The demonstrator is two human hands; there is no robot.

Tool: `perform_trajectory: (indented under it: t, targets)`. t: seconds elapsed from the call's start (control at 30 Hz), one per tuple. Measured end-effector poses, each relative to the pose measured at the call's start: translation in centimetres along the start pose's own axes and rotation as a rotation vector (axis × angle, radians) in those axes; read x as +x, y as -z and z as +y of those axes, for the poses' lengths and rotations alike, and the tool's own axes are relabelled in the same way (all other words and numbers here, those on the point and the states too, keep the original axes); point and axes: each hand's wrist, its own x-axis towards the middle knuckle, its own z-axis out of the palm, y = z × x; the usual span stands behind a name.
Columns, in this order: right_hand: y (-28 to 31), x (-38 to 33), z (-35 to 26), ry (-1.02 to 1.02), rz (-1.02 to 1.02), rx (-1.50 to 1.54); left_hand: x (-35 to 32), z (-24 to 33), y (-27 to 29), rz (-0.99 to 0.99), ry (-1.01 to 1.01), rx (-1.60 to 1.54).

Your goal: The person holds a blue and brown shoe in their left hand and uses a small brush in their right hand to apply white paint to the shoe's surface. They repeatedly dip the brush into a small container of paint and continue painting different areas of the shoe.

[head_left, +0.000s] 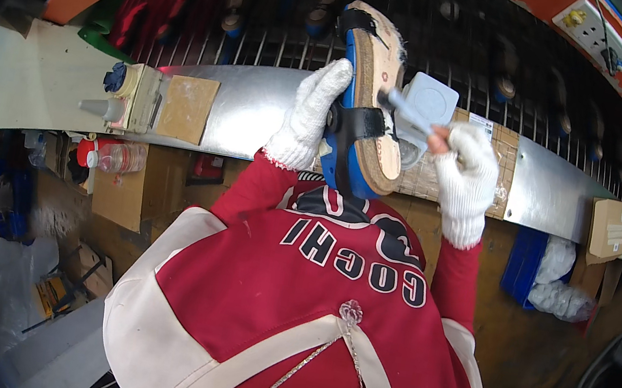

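Head view. Left hand (309, 116), in a white knit glove, closed round the side of a blue sandal (368, 97); sandal held upright, tan cork-coloured sole turned toward the right hand, toe end up near the wire rack (271, 39), heel end down close to the chest. Black strap visible across the sandal's middle. Right hand (466, 175), also white-gloved, closed on the handle of a small brush (406, 110); brush tip touching the sole edge in its upper half. Behind the brush, a pale square container (431, 103) resting on a woven mat (488, 170) on the metal counter (260, 107).

Judgement on the step in hand: brushing a coat onto the sole. To do it well: sandal kept steady by the left hand with fingers clear of the sole face; brush drawn in even strokes along the sole's length, rim included, no bare patches, no runs onto the blue upper or strap. Brush reloaded from the container just behind, excess wiped off first. Risk noted: drips onto glove or red jacket sleeve (458, 276), given how near the heel end sits to the body.

Elsewhere on the counter: a tan cardboard square (187, 108) and a small nozzle bottle (105, 109) well to the left, apart from both hands. More footwear dimly seen on the rack; detail too dark to tell.
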Motion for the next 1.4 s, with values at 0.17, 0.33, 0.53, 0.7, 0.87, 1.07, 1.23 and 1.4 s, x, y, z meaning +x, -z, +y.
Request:
perform_trajectory:
  t: [0.17, 0.33, 0.53, 0.7, 0.87, 1.07, 1.23, 1.4]
  targets:
    - [1.7, -2.6, -1.3, -0.144, -0.146, 0.136, 0.1, 1.2, 1.2, 0.108, -0.078, 0.167]
    - [1.4, -2.0, -1.7, -0.017, -0.133, -0.033, 0.0, 1.7, 1.4, 0.205, -0.128, 0.329]
    - [-0.2, -1.0, -2.4, 0.067, -0.061, -0.155, -0.3, 2.0, 1.6, 0.239, -0.134, 0.34]
    - [-1.3, -0.3, -1.9, 0.197, -0.041, -0.191, -0.6, 2.3, 3.0, 0.193, -0.081, 0.263]
    - [-1.4, -0.4, -1.2, 0.126, -0.159, -0.026, -0.5, 2.6, 3.6, 0.159, 0.115, 0.056]
    - [-1.8, 0.0, -1.0, -0.013, -0.221, 0.182, -1.0, 1.6, 3.2, 0.066, 0.253, -0.199]
    - [-2.3, 1.8, -0.8, 0.101, -0.265, 0.22, -0.9, 0.6, 3.3, -0.292, 0.151, -0.229]
    - [-2.5, 3.3, -1.0, 0.256, -0.289, 0.15, -1.4, -0.8, 3.2, -0.432, -0.568, 0.817]
